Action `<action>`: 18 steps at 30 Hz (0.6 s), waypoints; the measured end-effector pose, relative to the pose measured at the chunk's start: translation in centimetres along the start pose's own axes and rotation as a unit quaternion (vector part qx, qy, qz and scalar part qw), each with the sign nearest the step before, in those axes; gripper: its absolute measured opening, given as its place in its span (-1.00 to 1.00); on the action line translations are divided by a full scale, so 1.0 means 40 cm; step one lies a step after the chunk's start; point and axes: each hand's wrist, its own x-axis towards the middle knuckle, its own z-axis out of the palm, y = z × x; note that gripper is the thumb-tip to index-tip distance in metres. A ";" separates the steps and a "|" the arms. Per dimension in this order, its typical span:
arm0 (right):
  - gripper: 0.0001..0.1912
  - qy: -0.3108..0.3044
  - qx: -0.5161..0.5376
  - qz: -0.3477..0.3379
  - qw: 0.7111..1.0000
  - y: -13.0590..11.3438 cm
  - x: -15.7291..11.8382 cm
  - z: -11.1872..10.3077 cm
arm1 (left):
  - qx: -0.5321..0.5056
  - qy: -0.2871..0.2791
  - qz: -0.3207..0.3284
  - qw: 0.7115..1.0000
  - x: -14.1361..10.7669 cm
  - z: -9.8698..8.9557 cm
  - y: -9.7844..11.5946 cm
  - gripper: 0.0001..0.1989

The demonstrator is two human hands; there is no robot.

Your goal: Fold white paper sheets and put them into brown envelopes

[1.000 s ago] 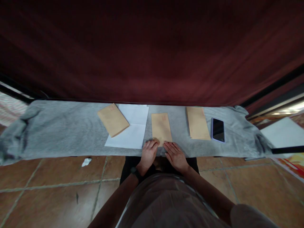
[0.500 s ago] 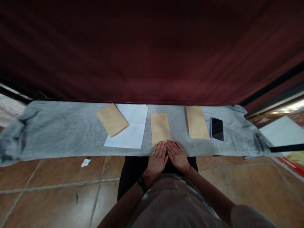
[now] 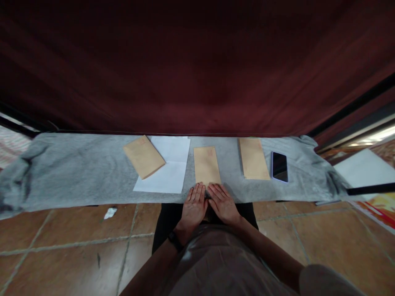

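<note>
A brown paper envelope (image 3: 207, 164) lies upright before me on the grey cloth (image 3: 86, 172), its near end partly under my fingers. My left hand (image 3: 194, 205) rests flat over its lower left corner, fingers stretched out. Beside it, my right hand (image 3: 224, 204) lies flat on the lower right end, fingers also extended. The thumbs come close together between them. To the left, another brown envelope (image 3: 144, 157) lies slanted, partly covering white paper (image 3: 173, 174). On the right lies a stack of brown envelopes (image 3: 254, 159).
A phone (image 3: 279, 167) in a light purple case lies right of the stack. A dark red curtain (image 3: 197, 82) hangs behind the cloth-covered surface. White scrap (image 3: 110, 213) lies on the tiled floor (image 3: 74, 263); a white board (image 3: 367, 170) stands at the far right.
My hands have slid left across the near end of the middle envelope, the fingers staying flat. The whole view has shifted slightly. The other things keep their places.
</note>
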 end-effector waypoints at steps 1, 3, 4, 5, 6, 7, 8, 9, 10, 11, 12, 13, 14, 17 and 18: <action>-0.46 -0.007 0.004 -0.008 1.000 -0.009 0.004 0.005 | 0.003 0.000 0.002 1.000 -0.001 0.003 0.000 -0.37; -0.46 -0.012 0.004 -0.011 1.000 -0.018 0.007 0.013 | 0.009 0.008 0.006 1.000 -0.002 0.009 -0.002 -0.35; -0.47 -0.009 -0.001 -0.007 1.000 -0.017 0.006 0.015 | 0.010 0.014 0.007 1.000 -0.003 0.010 -0.002 -0.35; -0.47 -0.005 -0.007 -0.001 1.000 -0.013 0.003 0.014 | 0.011 0.020 0.007 1.000 -0.002 0.011 -0.002 -0.35; -0.48 0.000 -0.014 0.005 1.000 -0.007 -0.002 0.013 | 0.012 0.022 0.005 1.000 -0.002 0.010 -0.001 -0.36; -0.49 0.006 -0.021 0.011 1.000 0.002 -0.007 0.009 | 0.014 0.021 0.001 1.000 -0.002 0.008 0.001 -0.38; -0.49 0.012 -0.027 0.017 0.999 0.011 -0.013 0.005 | 0.017 0.015 -0.006 1.000 -0.003 0.005 0.004 -0.40; -0.49 0.016 -0.031 0.021 0.999 0.020 -0.018 0.000 | 0.021 0.006 -0.015 1.000 -0.003 0.001 0.007 -0.42; -0.49 0.021 -0.035 0.024 0.999 0.028 -0.023 -0.004 | 0.024 -0.003 -0.026 0.999 -0.003 -0.003 0.011 -0.45; -0.50 0.025 -0.038 0.026 0.999 0.033 -0.026 -0.008 | 0.025 -0.011 -0.041 0.999 -0.003 -0.007 0.015 -0.47; -0.50 0.028 -0.041 0.028 0.998 0.037 -0.029 -0.011 | 0.022 -0.017 -0.057 0.998 -0.001 -0.011 0.018 -0.49; -0.50 0.031 -0.042 0.029 0.998 0.039 -0.031 -0.013 | 0.013 -0.020 -0.076 0.997 0.003 -0.015 0.020 -0.52; -0.51 0.034 -0.043 0.031 0.998 0.038 -0.031 -0.014 | -0.004 -0.020 -0.094 0.995 0.008 -0.019 0.020 -0.54; -0.53 0.049 -0.049 0.044 0.997 0.028 -0.023 -0.012 | -0.093 -0.005 -0.151 0.984 0.041 -0.031 0.009 -0.60; -0.54 0.055 -0.051 0.049 0.996 0.024 -0.018 -0.012 | -0.132 0.002 -0.173 0.976 0.056 -0.033 0.002 -0.62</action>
